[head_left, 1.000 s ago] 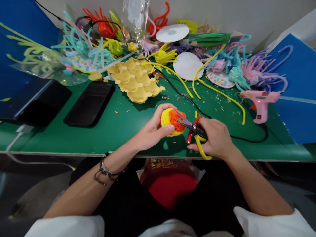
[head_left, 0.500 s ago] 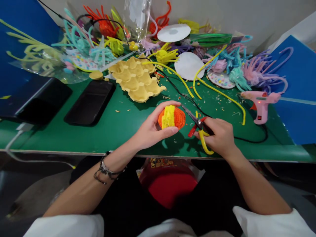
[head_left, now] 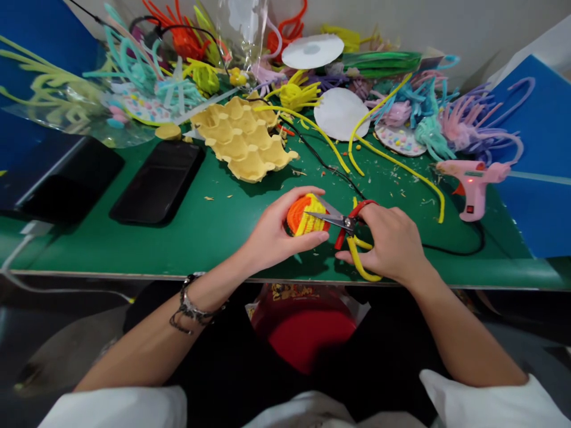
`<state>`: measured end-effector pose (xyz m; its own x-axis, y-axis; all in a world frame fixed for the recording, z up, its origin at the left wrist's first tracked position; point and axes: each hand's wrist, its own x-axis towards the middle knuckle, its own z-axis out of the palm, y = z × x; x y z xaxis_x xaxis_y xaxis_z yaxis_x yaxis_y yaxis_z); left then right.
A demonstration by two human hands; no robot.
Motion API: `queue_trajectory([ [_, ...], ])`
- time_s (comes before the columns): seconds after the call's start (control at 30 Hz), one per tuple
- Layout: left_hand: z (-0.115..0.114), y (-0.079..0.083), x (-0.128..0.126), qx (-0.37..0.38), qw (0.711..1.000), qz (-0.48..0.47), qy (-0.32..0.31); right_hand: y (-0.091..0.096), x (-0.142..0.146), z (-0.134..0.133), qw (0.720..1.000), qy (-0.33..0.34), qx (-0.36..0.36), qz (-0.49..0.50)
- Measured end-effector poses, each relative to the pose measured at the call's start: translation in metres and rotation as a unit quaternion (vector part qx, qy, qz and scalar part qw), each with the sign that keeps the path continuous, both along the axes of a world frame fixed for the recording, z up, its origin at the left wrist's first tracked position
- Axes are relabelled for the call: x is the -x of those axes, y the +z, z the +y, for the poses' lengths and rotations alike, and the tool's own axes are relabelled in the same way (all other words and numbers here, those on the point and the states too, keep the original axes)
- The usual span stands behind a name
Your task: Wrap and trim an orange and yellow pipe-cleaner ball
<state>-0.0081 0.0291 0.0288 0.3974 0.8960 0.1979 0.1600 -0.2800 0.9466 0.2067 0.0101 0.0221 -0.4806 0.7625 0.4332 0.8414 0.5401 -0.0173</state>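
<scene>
- The left hand (head_left: pixel 276 235) is gripping a round ball of wound orange and yellow fuzzy pipe cleaner (head_left: pixel 306 215). Its fingers (head_left: pixel 294 199) are curling over the far side of the ball, and the thumb is pressing on the near side.
- The ball is being held just above the green surface (head_left: pixel 178 244), close to the middle of the near edge.
- The right hand (head_left: pixel 392 244) is holding a small pair of scissors with red and yellow loop handles (head_left: pixel 348 224). Its fingers (head_left: pixel 352 257) are closing round the handles.
- The scissor blades are standing slightly parted, with their tips reaching the right side of the ball. Whether they are biting into the fuzz cannot be told.
- A yellow moulded-pulp egg tray (head_left: pixel 243 139) is lying behind the ball, towards the far edge.
- A black phone (head_left: pixel 158 181) is lying flat to the left of the tray, well apart from both hands.
- A pink glue gun (head_left: pixel 473 178) is resting near the right edge, and a long yellow pipe cleaner (head_left: pixel 401 169) is trailing between it and the scissors.
- A white paper disc (head_left: pixel 339 114) is sitting among heaped coloured pipe cleaners along the far edge.
- A red bag (head_left: pixel 306 330) is sitting below the near edge, between the person's forearms.
</scene>
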Motion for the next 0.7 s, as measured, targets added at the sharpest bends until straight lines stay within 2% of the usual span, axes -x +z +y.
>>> queue_trajectory([
  [0.23, 0.0003, -0.001, 0.0013, -0.069, 0.997, 0.016, 0.031, 0.0026, -0.0016, -0.0008, 1.0, 0.01, -0.013, -0.011],
  [0.4, 0.0001, -0.0001, 0.001, -0.044, 0.999, 0.013, 0.027, 0.0035, -0.0022, -0.0014, 0.998, 0.03, -0.045, -0.012],
  [0.7, 0.0016, 0.0009, -0.0003, 0.007, 1.0, 0.001, 0.016, 0.0068, -0.0018, -0.0029, 0.998, 0.027, -0.055, -0.014],
])
